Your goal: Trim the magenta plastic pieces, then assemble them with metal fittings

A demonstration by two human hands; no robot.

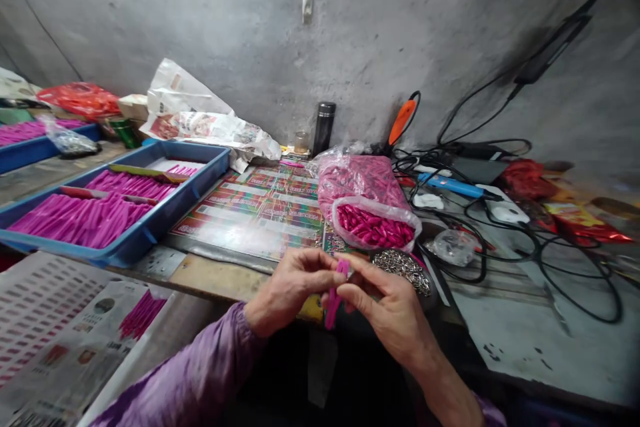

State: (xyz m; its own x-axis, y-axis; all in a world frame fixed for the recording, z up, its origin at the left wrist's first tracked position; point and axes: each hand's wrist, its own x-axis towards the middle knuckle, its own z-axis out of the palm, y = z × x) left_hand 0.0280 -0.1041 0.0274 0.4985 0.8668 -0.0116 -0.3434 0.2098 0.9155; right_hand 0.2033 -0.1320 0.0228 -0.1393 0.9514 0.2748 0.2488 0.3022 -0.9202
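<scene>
Just past the table's front edge, my left hand (299, 285) pinches a narrow pink plastic piece (332, 310), held nearly upright. My right hand (393, 303) is closed beside its upper part, thumb and fingers pressed together; what sits between them is too small to make out. Close behind my right hand lies a heap of small shiny metal parts (403, 270) in a dark dish. Beyond the hands, an opened clear plastic bag (357, 183) spills out glossy dark-pink pieces (373, 225).
A blue tray (135, 248) at left holds rows of pink strips (80, 219). Below it stands a white basket (35, 310) with newspaper and pink pieces. A black flask (324, 128) stands by the wall. Tangled black cables (480, 240) and a blue tool (450, 185) lie at right.
</scene>
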